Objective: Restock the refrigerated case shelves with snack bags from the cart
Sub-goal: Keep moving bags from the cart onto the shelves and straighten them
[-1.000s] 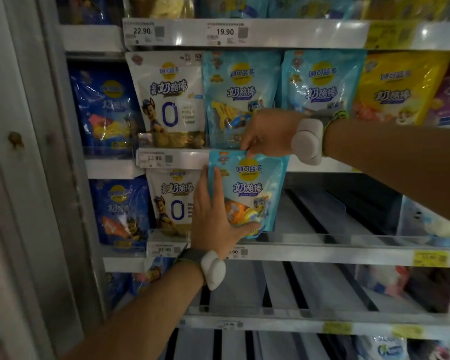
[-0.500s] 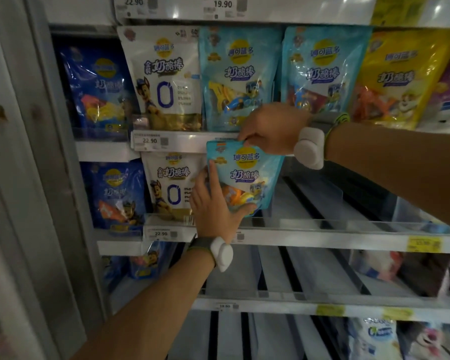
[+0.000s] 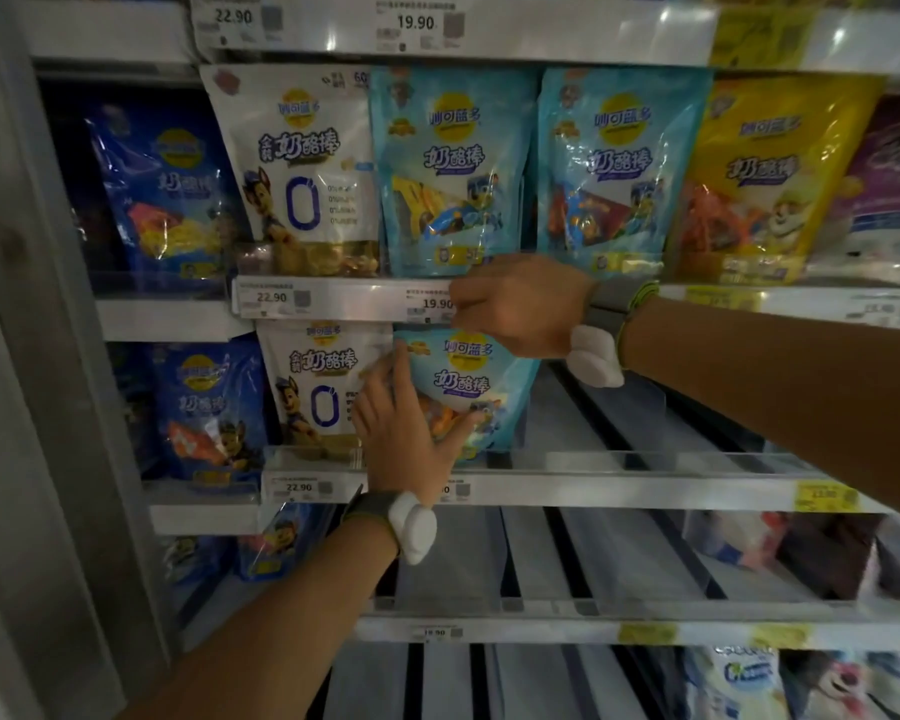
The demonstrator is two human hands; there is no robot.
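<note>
Item: 1 light-blue glossy plastic snack bag (image 3: 468,387), upright on the middle white metal shelf (image 3: 645,485) of the case, just beside a white glossy snack bag (image 3: 318,387) on its left. Your left hand (image 3: 401,433) presses its front with straight fingers and spread thumb. Your right hand (image 3: 520,304) pinches its top edge, under the 19.90 price tag (image 3: 436,304).

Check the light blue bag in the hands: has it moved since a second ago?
Yes. The light blue bag has gone deeper onto the shelf: its top now sits under the price rail rather than overlapping it.
</note>
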